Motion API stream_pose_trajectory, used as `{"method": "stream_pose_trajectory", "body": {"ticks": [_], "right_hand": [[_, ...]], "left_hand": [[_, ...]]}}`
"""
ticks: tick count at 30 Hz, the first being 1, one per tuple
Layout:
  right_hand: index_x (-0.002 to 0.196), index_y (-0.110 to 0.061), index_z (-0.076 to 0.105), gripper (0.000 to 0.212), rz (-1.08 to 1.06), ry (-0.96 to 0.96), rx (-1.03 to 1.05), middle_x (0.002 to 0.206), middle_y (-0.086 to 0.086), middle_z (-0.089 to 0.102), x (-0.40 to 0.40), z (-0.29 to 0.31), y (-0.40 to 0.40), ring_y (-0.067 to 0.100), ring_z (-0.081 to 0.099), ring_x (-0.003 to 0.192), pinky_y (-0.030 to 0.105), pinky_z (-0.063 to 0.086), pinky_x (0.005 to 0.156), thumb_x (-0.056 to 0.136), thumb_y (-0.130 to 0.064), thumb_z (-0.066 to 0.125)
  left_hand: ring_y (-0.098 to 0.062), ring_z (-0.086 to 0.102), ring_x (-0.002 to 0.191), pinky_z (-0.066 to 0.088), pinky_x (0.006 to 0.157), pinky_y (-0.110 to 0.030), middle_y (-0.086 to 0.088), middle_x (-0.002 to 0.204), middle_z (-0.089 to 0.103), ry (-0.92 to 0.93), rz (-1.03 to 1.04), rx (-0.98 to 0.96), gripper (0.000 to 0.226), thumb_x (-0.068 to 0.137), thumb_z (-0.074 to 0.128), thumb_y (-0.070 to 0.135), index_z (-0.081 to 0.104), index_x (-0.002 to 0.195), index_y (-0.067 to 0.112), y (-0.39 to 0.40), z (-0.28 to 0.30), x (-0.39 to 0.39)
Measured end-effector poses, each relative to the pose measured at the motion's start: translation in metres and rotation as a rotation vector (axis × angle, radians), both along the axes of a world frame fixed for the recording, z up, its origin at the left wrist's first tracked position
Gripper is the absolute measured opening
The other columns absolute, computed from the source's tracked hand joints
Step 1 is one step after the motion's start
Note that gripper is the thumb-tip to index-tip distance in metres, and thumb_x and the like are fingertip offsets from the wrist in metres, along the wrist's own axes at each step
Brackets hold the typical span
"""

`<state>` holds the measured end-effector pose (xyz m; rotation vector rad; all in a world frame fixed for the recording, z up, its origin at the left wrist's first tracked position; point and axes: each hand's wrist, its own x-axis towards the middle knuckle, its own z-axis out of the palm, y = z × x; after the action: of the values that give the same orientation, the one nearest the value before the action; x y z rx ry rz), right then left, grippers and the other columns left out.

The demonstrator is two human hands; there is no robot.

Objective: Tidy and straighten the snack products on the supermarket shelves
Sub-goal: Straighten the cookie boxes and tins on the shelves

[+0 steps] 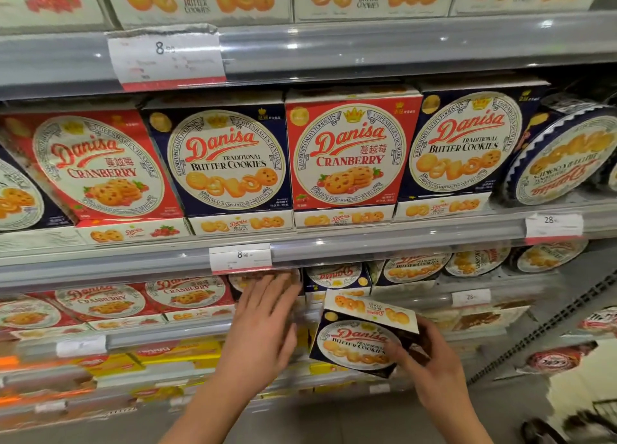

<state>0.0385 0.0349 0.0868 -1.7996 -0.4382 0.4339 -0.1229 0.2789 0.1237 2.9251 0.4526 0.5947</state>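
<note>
My right hand (429, 366) grips a blue Danisa butter cookie box (359, 338) by its right side, holding it tilted in front of the lower shelf, clear of the row. My left hand (263, 326) reaches with straight fingers into the lower shelf, fingertips at a box (243, 281) partly hidden behind the price rail. Red cranberry boxes (187, 293) stand to the left of that spot. An upside-down blue box (335, 275) stands just right of it.
The middle shelf holds upright red cranberry boxes (349, 153) and blue butter cookie boxes (227, 163), with round tins (564, 156) at the right. A price tag (240, 258) hangs on the rail above my left hand. Yellow packs (180, 351) lie on shelves below.
</note>
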Motion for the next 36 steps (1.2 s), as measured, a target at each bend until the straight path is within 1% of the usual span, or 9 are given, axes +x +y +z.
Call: {"method": "stream_pose_trajectory", "body": {"ticks": [4,9,12,16,22,26,29,33,36], "right_hand": [[0.117,-0.035,0.061,0.054,0.031,0.037,0.049,0.11,-0.016,0.075,-0.003,0.01,0.005,0.004,0.071,0.101,0.018,0.057,0.079,0.069,-0.03,0.085],[0.127,-0.039,0.056,0.057,0.115,-0.092,0.021,0.119,-0.019,0.07,-0.009,0.026,0.012,0.002,0.067,0.11,0.026,0.057,0.094,0.076,-0.034,0.083],[0.146,-0.038,0.044,0.076,0.116,-0.448,-0.121,0.14,-0.025,0.053,-0.009,0.038,0.014,-0.005,0.049,0.13,0.021,0.044,0.105,0.081,-0.034,0.083],[0.137,-0.031,0.052,0.078,0.276,-0.972,-0.266,0.132,-0.013,0.059,-0.007,0.045,0.024,0.01,0.054,0.123,0.044,0.054,0.098,0.07,-0.022,0.091],[0.126,-0.027,0.056,0.074,0.32,-1.094,-0.296,0.12,-0.004,0.065,-0.011,0.059,0.033,0.015,0.061,0.108,0.038,0.059,0.085,0.063,-0.017,0.093],[0.12,-0.019,0.06,0.07,0.274,-1.212,-0.303,0.118,0.004,0.066,-0.009,0.069,0.041,0.021,0.059,0.107,0.038,0.055,0.087,0.06,-0.011,0.094],[0.116,-0.013,0.069,0.055,0.223,-1.264,-0.33,0.118,0.009,0.066,-0.004,0.07,0.052,0.029,0.063,0.105,0.046,0.055,0.087,0.066,-0.01,0.091],[0.111,-0.01,0.072,0.035,0.182,-1.308,-0.346,0.115,0.01,0.066,-0.006,0.075,0.068,0.031,0.063,0.104,0.044,0.052,0.092,0.077,-0.015,0.08],[0.111,-0.009,0.071,0.04,0.165,-1.306,-0.384,0.113,0.011,0.066,-0.002,0.071,0.079,0.032,0.062,0.101,0.045,0.054,0.087,0.073,-0.008,0.084]], "left_hand": [[0.001,0.037,0.137,0.035,0.116,-0.027,0.027,0.147,0.038,0.089,0.022,-0.54,0.087,0.08,0.057,0.077,0.03,0.154,0.041,-0.018,-0.015,-0.002],[0.007,0.066,0.093,0.05,0.077,-0.01,0.026,0.101,0.072,0.049,0.068,-0.804,0.047,0.075,0.078,0.058,0.056,0.115,0.044,-0.027,-0.017,0.0],[0.007,0.065,0.09,0.049,0.073,-0.009,0.026,0.099,0.071,0.065,0.059,-0.775,0.039,0.074,0.078,0.06,0.057,0.104,0.046,-0.024,-0.018,-0.003],[0.006,0.061,0.089,0.046,0.071,-0.009,0.027,0.101,0.066,0.109,0.025,-0.69,0.048,0.073,0.073,0.068,0.059,0.111,0.042,-0.02,-0.022,-0.004],[0.002,0.047,0.125,0.04,0.106,-0.018,0.029,0.132,0.047,0.103,-0.004,-0.748,0.08,0.075,0.078,0.06,0.043,0.144,0.041,-0.015,-0.032,-0.004],[-0.01,0.019,0.152,0.021,0.126,-0.033,0.019,0.165,0.016,0.224,0.061,-0.468,0.092,0.084,0.065,0.066,0.019,0.158,0.039,-0.002,-0.052,-0.016],[-0.023,0.001,0.158,0.009,0.125,-0.043,0.008,0.169,-0.009,0.349,0.1,-0.332,0.091,0.089,0.061,0.059,0.011,0.161,0.034,0.009,-0.073,-0.027],[-0.034,0.042,0.144,0.034,0.106,-0.048,-0.004,0.165,0.022,0.47,0.133,-0.282,0.116,0.055,0.085,0.063,0.038,0.154,0.025,0.022,-0.089,-0.039],[-0.032,0.0,0.155,0.008,0.115,-0.048,0.001,0.168,-0.013,0.412,0.125,-0.207,0.109,0.079,0.072,0.057,0.006,0.161,0.03,0.024,-0.097,-0.039]]}}
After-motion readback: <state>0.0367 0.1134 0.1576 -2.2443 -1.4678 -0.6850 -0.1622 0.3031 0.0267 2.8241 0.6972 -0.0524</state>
